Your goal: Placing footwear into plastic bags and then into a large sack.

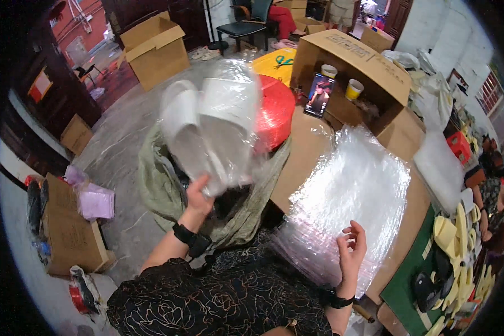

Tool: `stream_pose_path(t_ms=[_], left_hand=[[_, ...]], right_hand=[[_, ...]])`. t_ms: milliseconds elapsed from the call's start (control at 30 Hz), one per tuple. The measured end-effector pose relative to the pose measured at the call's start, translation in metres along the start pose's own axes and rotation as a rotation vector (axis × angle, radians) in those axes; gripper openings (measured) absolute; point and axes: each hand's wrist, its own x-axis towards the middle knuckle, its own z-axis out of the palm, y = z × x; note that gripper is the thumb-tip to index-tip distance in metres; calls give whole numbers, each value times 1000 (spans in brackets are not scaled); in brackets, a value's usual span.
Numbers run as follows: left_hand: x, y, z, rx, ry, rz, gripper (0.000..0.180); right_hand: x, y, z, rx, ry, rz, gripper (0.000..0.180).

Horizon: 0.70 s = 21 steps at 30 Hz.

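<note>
Slippers, a white pair sealed in a clear plastic bag (213,120), are raised above the open grey-green woven sack (157,187), pinched at the bag's lower edge by the left hand (197,197). The right hand (350,246) hovers half open, fingers curled, holding nothing, over the stack of clear plastic bags (355,187) lying on the brown cardboard worktop (305,151). A red spool of plastic twine (275,115) sits behind the slippers.

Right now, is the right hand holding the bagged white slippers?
No, the left hand lifts the bagged white slippers; the right hand hovers empty over the clear plastic bags.
</note>
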Motion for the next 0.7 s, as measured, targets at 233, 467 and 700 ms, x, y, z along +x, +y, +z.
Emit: stream_pose_path(t_ms=[233,467,700], left_hand=[[27,-13,-42,-26,488,327,48],[-18,-105,-138,1075,474,110,52],[17,-84,-124,433,116,-490,41]], right_hand=[[3,32,-3,-86,56,89,27],[4,36,2,-22,69,147,25],[6,38,3,-76,65,133,24]])
